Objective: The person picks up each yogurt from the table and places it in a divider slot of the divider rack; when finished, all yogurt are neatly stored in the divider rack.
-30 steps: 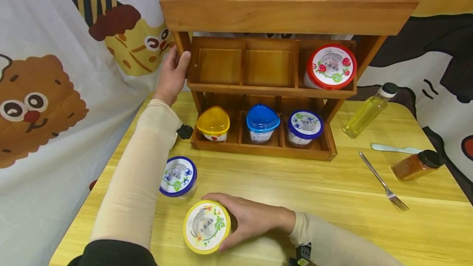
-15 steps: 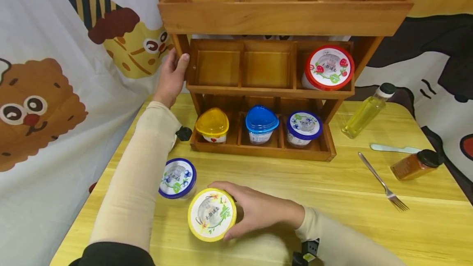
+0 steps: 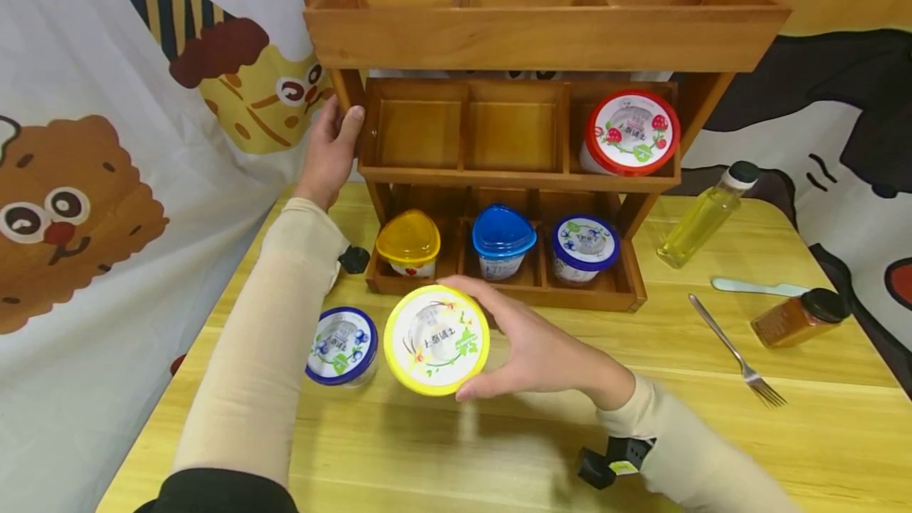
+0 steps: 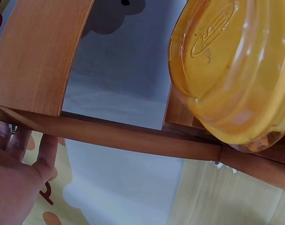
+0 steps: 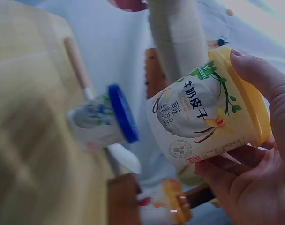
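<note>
My right hand (image 3: 534,343) grips a yogurt cup with a yellow lid (image 3: 436,340), lifted above the table in front of the rack. In the right wrist view, the cup's white printed side (image 5: 198,110) shows a flower, with thumb and fingers around it. My left hand (image 3: 331,150) holds the left upright of the wooden rack (image 3: 520,178); its fingertips go behind the wood in the left wrist view. Left of the held cup, a cup with a dark blue lid (image 3: 343,347) stands on the table, partly overlapped by the left sleeve.
The rack's bottom tier holds a yellow-lidded cup (image 3: 409,242), a light-blue-lidded cup (image 3: 503,242) and a dark-blue-lidded cup (image 3: 586,248). A red-lidded cup (image 3: 631,133) is in the middle tier's right compartment. Rightward lie an oil bottle (image 3: 701,220), knife (image 3: 758,286), fork (image 3: 737,348) and spice jar (image 3: 798,319).
My right hand has raised the yellow-lidded cup off the table and carried it toward the rack, slightly rightward. The left hand stays on the rack's upright.
</note>
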The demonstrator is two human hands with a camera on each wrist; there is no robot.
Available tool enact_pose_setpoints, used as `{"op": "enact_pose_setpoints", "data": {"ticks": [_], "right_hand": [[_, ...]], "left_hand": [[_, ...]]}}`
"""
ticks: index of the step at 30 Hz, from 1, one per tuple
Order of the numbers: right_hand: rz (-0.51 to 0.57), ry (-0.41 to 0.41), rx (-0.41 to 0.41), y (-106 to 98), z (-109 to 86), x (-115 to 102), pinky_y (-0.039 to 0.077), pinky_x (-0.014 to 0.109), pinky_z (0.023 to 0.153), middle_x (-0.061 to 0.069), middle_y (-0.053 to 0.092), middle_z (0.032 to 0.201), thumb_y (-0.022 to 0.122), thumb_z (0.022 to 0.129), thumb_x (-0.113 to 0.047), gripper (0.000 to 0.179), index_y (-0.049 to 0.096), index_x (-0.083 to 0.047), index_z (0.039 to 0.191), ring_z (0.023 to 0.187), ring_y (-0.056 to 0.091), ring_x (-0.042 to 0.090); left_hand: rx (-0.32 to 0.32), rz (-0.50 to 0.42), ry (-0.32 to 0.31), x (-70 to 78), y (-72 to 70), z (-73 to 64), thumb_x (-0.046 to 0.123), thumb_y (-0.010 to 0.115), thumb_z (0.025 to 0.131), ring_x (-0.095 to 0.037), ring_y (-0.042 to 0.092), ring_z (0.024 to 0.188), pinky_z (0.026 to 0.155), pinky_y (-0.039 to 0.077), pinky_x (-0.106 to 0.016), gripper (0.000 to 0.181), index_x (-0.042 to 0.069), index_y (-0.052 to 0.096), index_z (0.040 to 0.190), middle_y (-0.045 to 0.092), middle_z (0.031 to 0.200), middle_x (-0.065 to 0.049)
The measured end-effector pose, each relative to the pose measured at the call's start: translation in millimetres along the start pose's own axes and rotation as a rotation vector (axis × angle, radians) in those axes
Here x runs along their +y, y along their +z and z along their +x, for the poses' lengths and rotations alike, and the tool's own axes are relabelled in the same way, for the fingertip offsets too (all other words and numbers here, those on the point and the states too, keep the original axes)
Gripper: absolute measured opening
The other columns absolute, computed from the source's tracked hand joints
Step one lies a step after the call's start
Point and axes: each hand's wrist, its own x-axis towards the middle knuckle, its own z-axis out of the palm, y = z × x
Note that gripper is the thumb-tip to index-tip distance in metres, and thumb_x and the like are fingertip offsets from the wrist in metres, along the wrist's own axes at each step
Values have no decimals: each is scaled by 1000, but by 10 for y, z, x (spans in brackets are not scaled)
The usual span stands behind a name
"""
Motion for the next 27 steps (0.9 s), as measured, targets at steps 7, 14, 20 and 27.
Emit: {"op": "enact_pose_setpoints", "data": {"ticks": [7,14,20,27], "right_hand": [[-11,-86,91,-241,98,-171,47,32,106,2,38,152,93,66,-10,109,27,-14,153,131,47,19],[94,-115,205,-499,186,-335,54,31,95,4,38,149,88,69,3,106,25,-15,154,125,50,22],[88,-153,351,-706,259,-381,52,25,95,5,39,147,84,70,9,105,25,-15,154,122,50,25],[122,-166,471,-938,358,-328,51,22,97,9,37,145,82,74,6,98,25,-13,152,124,47,25]], "left_hand": [[-9,0,6,111,18,-94,44,44,103,-19,42,136,116,34,-37,61,26,23,158,37,156,-4],[-5,-17,22,85,16,-81,42,45,104,-20,43,136,116,34,-37,60,25,25,157,38,155,-5],[2,16,-20,-35,-20,19,47,45,102,-16,27,148,121,26,-35,69,24,14,160,22,164,-1],[10,13,-9,-161,-33,128,49,45,102,-16,30,147,120,29,-36,69,26,14,159,25,163,-1]]}}
